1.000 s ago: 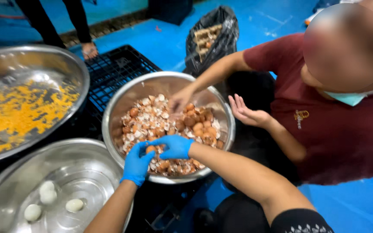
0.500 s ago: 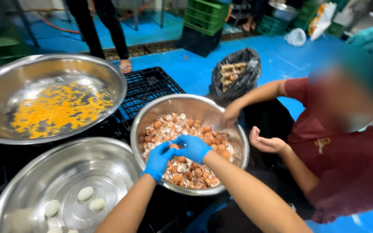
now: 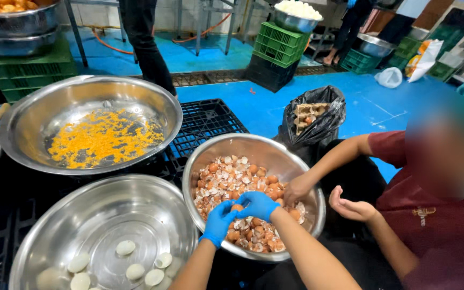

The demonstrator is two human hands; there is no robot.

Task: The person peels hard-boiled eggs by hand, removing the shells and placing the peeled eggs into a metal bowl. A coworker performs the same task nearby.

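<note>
Both gloved hands stay over the shell bowl (image 3: 205, 161) while the view tilts up. Left hand (image 3: 218, 223) and right hand (image 3: 258, 205) pinch one brown egg (image 3: 237, 208) between curled fingertips. Beyond: co-worker's hand (image 3: 296, 189) in the shells.

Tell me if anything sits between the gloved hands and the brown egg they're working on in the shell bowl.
Nothing visible does. Both blue-gloved hands, left hand and right hand, already close on the brown egg above the bowl of shells. The other person's hand reaches into the bowl alongside, apart from them.
</note>
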